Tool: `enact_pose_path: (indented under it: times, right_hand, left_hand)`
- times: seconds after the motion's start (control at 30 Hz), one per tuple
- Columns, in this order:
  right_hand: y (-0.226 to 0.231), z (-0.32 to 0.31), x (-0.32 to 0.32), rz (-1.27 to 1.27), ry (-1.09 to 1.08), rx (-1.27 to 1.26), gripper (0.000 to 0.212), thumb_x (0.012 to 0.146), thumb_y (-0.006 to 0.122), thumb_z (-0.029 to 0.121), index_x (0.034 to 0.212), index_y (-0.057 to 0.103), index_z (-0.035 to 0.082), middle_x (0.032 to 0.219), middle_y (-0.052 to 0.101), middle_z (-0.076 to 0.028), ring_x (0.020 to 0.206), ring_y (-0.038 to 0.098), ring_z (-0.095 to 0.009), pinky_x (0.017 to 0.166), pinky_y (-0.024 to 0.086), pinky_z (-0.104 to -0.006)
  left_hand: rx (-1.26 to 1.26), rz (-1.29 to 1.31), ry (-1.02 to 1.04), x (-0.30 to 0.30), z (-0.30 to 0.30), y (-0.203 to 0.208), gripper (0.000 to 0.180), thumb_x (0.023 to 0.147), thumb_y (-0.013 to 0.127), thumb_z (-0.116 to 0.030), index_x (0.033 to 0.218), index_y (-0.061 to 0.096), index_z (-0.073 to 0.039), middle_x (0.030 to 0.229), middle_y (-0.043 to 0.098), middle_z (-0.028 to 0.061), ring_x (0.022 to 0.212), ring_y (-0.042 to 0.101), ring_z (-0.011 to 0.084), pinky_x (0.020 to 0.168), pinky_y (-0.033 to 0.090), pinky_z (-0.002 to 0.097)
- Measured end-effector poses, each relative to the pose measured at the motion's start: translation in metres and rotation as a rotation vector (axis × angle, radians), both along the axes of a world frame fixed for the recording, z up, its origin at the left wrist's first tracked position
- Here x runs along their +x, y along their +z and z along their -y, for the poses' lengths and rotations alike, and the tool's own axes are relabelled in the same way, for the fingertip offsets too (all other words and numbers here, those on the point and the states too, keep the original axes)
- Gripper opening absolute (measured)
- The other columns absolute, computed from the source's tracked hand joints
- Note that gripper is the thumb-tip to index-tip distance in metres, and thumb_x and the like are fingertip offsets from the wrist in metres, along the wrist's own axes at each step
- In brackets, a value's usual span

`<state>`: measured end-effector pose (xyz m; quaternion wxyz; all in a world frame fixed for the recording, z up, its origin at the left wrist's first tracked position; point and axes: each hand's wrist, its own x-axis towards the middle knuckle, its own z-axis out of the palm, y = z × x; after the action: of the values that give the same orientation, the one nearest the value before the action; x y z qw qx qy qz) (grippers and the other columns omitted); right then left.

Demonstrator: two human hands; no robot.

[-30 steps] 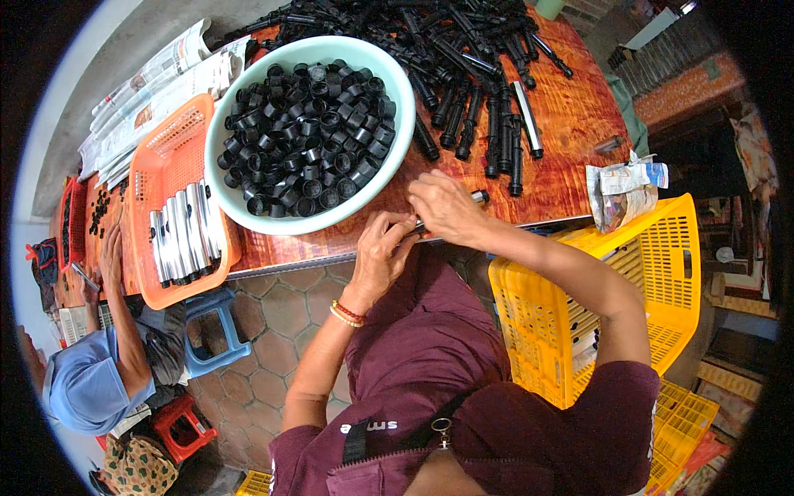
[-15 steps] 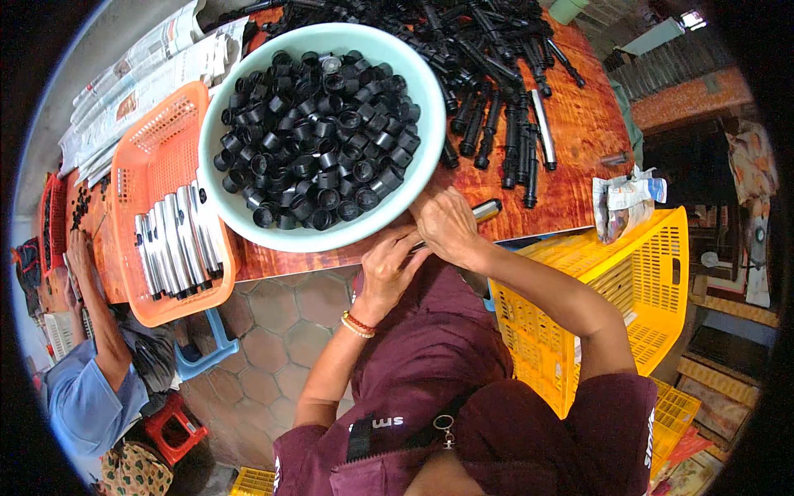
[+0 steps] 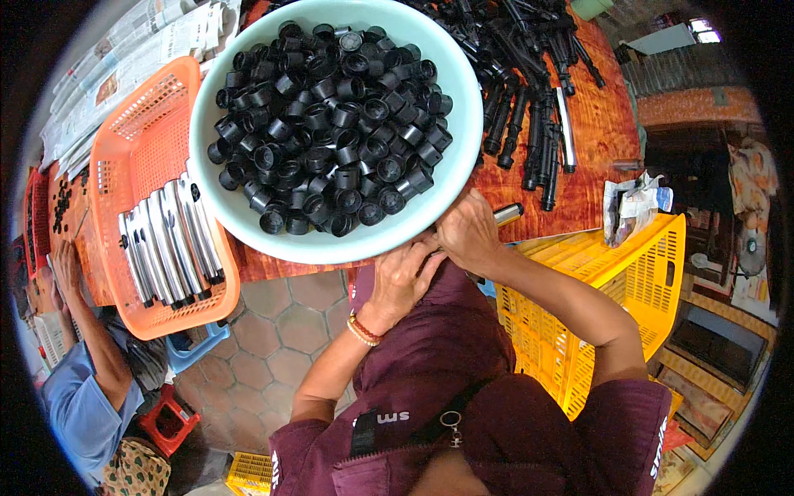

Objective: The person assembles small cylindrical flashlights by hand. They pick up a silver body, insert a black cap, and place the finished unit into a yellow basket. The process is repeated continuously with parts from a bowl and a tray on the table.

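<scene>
At the near rim of a pale green basin (image 3: pixel 331 253), my two hands work close together. My right hand (image 3: pixel 470 234) is closed, with the end of a silver tube (image 3: pixel 508 214) sticking out past its far side. Fingers bent and pinched together, my left hand (image 3: pixel 404 277) meets the right one; what it grips is hidden by the fingers. Many short black plastic caps (image 3: pixel 331 132) fill the basin. Left of it, an orange basket (image 3: pixel 149 116) holds several silver tubes (image 3: pixel 169 240) with black ends.
Long black tubes (image 3: pixel 504 91) are heaped at the far right of the wooden table (image 3: pixel 595 132). A yellow crate (image 3: pixel 546 347) stands right of me; a newspaper-wrapped bundle (image 3: pixel 633 207) rests by its rim. Newspapers (image 3: pixel 132 74) lie far left. Another person (image 3: pixel 91 388) works at the left.
The view has shifted, so the basin appears larger and nearer. My hands stay together at its rim; the left fingers have drawn in closer against the right hand.
</scene>
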<state>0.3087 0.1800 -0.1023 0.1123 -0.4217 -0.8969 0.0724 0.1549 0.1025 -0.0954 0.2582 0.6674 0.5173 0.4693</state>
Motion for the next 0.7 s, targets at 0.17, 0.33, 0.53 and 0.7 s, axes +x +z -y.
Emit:
enact_pose_path:
  times: [0.17,0.33,0.53,0.7]
  right_hand:
    - [0.029,-0.002,-0.016,-0.151,-0.017,-0.179,0.022,0.072,0.067,0.022,0.083,0.066,0.003,0.084,0.065,-0.016,0.080,0.060,-0.038,0.073,0.046,-0.0474]
    - [0.023,0.001,-0.012,-0.063,0.013,-0.109,0.051,0.069,0.070,0.040,0.098,0.065,-0.002,0.093,0.064,-0.017,0.085,0.061,-0.037,0.077,0.046,-0.0462]
    - [0.021,-0.002,-0.013,-0.002,-0.075,-0.190,0.029,0.074,0.067,0.030,0.084,0.065,0.003,0.077,0.064,-0.015,0.072,0.061,-0.036,0.064,0.048,-0.0461]
    - [0.028,-0.017,-0.028,-0.038,-0.305,-0.251,0.017,0.076,0.057,0.020,0.073,0.064,0.004,0.068,0.064,-0.017,0.062,0.063,-0.037,0.054,0.048,-0.0485]
  left_hand:
    - [-0.046,-0.018,0.001,0.003,0.006,-0.006,0.020,0.070,0.077,-0.003,0.085,0.064,-0.002,0.091,0.067,0.0132,0.082,0.064,0.0292,0.073,0.050,0.0371]
    - [-0.034,-0.078,-0.004,0.003,0.004,-0.006,0.023,0.067,0.078,-0.004,0.083,0.062,-0.003,0.089,0.065,0.0117,0.083,0.062,0.0292,0.074,0.047,0.0378]
    - [0.025,-0.096,0.013,0.005,0.009,-0.009,0.024,0.068,0.077,-0.001,0.086,0.061,-0.002,0.091,0.063,0.0120,0.082,0.061,0.0295,0.074,0.048,0.0387]
    - [0.118,-0.021,-0.030,0.003,-0.002,0.003,0.023,0.071,0.075,-0.002,0.088,0.060,-0.002,0.090,0.062,0.0126,0.081,0.061,0.0306,0.071,0.050,0.0384]
